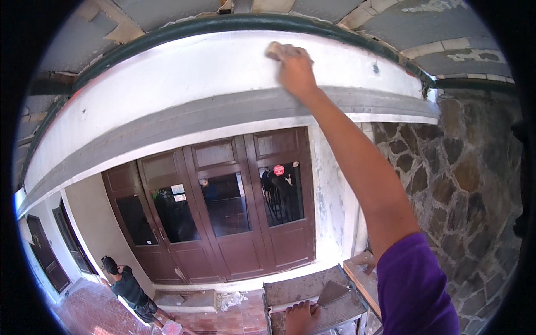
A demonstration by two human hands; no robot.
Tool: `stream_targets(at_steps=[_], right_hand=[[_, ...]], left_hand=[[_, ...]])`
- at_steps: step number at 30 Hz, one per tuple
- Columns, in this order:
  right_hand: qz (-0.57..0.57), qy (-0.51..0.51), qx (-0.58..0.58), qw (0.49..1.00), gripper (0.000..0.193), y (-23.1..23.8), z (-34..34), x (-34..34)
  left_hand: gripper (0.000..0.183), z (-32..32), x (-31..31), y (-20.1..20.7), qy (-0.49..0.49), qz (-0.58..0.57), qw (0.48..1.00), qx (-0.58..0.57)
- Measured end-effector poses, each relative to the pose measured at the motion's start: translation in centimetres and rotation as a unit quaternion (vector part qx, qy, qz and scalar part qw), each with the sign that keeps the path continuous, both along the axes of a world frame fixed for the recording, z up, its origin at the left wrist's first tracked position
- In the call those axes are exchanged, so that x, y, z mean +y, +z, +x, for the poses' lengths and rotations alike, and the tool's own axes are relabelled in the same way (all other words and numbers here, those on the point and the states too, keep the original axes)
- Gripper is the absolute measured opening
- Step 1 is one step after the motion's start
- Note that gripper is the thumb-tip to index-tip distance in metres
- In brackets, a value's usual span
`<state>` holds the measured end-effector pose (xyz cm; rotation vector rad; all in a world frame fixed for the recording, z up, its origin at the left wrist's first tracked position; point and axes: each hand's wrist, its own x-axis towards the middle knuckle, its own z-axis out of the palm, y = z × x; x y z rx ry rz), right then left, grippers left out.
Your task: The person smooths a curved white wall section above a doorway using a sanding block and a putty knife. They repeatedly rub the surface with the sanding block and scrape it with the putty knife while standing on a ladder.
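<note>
White beam (184,70) spans twelve o'clock, where the right hand (297,70) grips a small tan block (273,50), likely light and stiff, best pinched by its sides. At six, the left hand (302,319) seems wrapped around a flat scraper (334,292)

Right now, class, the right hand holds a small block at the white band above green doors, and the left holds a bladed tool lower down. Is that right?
The colour is wrong: the head view shows dark brown doors, not green. The right hand does hold the small block at the white band, and the left hand the bladed tool.
</note>
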<state>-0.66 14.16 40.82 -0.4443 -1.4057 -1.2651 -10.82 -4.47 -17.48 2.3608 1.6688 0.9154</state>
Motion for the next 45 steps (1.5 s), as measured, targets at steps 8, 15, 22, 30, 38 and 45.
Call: stream_targets(at_steps=[8,15,22,30,38,45], right_hand=[[-0.003,-0.02,-0.009,1.0,0.045,0.5,-2.2,-0.7],[-0.068,0.008,0.053,0.996,0.041,0.9,-2.5,-1.8],[-0.067,-0.01,-0.066,0.996,0.043,0.4,-3.1,-1.5],[-0.076,-0.034,-0.079,0.993,0.048,0.6,-2.5,-2.7],[-0.073,-0.038,-0.078,0.994,0.039,-0.4,0.1,-2.1],[-0.079,-0.026,-0.094,0.992,0.037,-0.9,4.6,-0.3]], left_hand=[[0.036,-0.5,-0.3,0.3,0.001,0.005,1.0,-0.006],[0.037,-0.6,-0.3,-0.3,0.012,0.041,0.998,-0.037],[0.036,-0.6,0.0,-1.0,0.014,0.036,0.999,-0.01],[0.036,-0.5,-0.1,-1.0,0.013,0.032,0.999,-0.002],[0.038,-0.4,-0.5,-0.2,0.022,-0.02,1.0,-0.005],[0.038,0.2,-0.6,-0.3,0.041,0.01,0.999,-0.027]])
